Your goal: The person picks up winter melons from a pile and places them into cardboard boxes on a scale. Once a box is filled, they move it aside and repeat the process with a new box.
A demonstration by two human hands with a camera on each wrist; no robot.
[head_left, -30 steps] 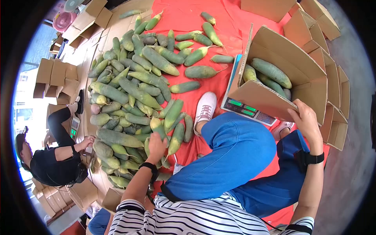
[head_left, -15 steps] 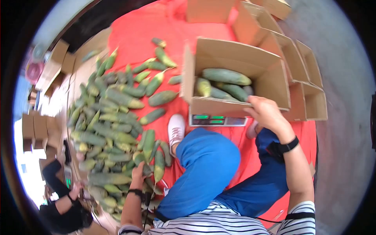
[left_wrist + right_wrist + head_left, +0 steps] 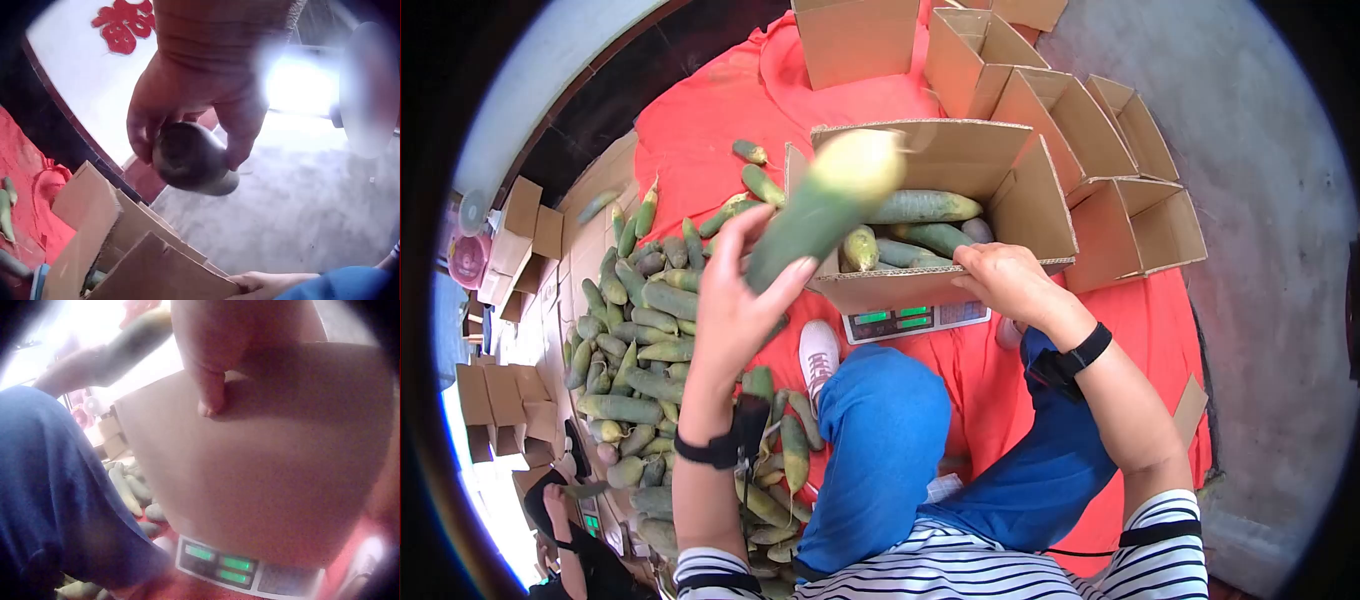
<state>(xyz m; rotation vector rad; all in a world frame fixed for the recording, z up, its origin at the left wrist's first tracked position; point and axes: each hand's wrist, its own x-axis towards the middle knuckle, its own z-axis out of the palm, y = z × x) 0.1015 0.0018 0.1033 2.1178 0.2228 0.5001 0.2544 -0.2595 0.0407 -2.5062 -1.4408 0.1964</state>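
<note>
My left hand (image 3: pixel 735 295) grips a thick green radish (image 3: pixel 825 205) by its darker end, its pale yellow-green end tipped up and slightly blurred. In the left wrist view the fingers and thumb wrap the radish (image 3: pixel 190 159) from both sides. Below and beyond it stands an open cardboard box (image 3: pixel 920 290) with several green radishes (image 3: pixel 920 207) inside. My right hand (image 3: pixel 1015 285) pinches the box's near upper edge; in the right wrist view one digit lies against the outer wall (image 3: pixel 269 462). Under the box sits a digital scale (image 3: pixel 915 320) with green lit displays.
A large heap of green radishes (image 3: pixel 635 370) lies on the left, partly on a red cloth (image 3: pixel 710 120). More open cardboard boxes (image 3: pixel 1145 225) stand at the right and back. Another person (image 3: pixel 575 550) sits at the lower left. My bent knee (image 3: pixel 890 400) is in front of the scale.
My left hand has lifted a radish from the heap and carried it up and right toward the box. The head view has swung right. My right hand keeps its hold on the box edge.
</note>
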